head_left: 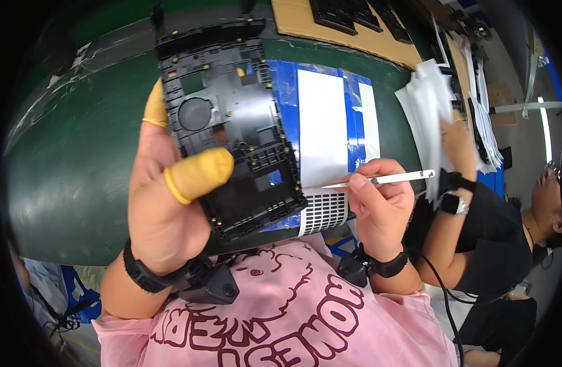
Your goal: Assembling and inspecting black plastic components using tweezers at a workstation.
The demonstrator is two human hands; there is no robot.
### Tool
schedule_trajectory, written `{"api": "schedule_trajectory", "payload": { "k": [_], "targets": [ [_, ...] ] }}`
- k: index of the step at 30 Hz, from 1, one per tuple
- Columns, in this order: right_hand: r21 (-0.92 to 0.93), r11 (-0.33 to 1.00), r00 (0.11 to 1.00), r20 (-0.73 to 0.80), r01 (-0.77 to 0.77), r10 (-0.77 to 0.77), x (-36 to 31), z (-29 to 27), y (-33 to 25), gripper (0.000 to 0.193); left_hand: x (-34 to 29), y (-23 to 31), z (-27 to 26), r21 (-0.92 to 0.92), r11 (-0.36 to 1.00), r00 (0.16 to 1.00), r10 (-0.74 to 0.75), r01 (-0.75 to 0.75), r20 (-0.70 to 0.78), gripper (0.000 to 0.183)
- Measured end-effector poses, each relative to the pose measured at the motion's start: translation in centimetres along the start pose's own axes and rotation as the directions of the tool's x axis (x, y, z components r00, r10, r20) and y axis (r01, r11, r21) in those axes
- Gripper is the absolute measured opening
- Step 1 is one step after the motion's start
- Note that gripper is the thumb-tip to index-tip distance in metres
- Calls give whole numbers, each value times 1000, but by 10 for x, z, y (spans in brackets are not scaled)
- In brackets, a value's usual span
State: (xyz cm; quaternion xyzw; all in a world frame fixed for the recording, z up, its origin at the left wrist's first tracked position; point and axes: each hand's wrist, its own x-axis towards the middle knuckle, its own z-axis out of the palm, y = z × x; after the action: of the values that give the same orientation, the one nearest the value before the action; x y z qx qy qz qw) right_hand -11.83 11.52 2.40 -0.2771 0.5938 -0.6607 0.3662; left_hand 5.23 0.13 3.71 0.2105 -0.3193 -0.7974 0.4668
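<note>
A black plastic housing [229, 125] with ribs, small brass-coloured inserts and a round recess stands tilted up in my left hand [161, 211]. The left thumb, in a yellow finger cot [201, 174], presses on its front, and another yellow-tipped finger shows at its left edge. My right hand [382, 211] pinches slim white tweezers [406, 178], their narrow tip pointing left toward the housing. Beneath that tip lies a white sheet [322, 119] on a blue board [285, 82]. A sheet of dark rectangles in a white grid [324, 214] sits at the board's near end.
A co-worker's blurred hand [458, 150] holds a bundle of white sheets [423, 107] at the right. Black plastic parts [333, 15] lie on cardboard [296, 27] at the far side of the green table [79, 165]. A black cable [443, 287] runs down beside my right arm.
</note>
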Motion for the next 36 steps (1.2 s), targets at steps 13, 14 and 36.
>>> {"api": "schedule_trajectory", "payload": {
  "k": [13, 14, 36],
  "targets": [
    [-69, 997, 999, 19, -45, 46, -7, -12, 11, 15, 4, 1, -11, -341, 939, 984, -97, 42, -148, 35],
    [-68, 997, 999, 20, -43, 45, -7, -11, 11, 15, 4, 1, -10, -349, 936, 980, -104, 39, -169, 33],
    [83, 996, 921, 385, 20, -51, 20, 75, -35, 22, 1, 4, -10, -307, 941, 989, -125, 144, 81, 34]
  ]
}}
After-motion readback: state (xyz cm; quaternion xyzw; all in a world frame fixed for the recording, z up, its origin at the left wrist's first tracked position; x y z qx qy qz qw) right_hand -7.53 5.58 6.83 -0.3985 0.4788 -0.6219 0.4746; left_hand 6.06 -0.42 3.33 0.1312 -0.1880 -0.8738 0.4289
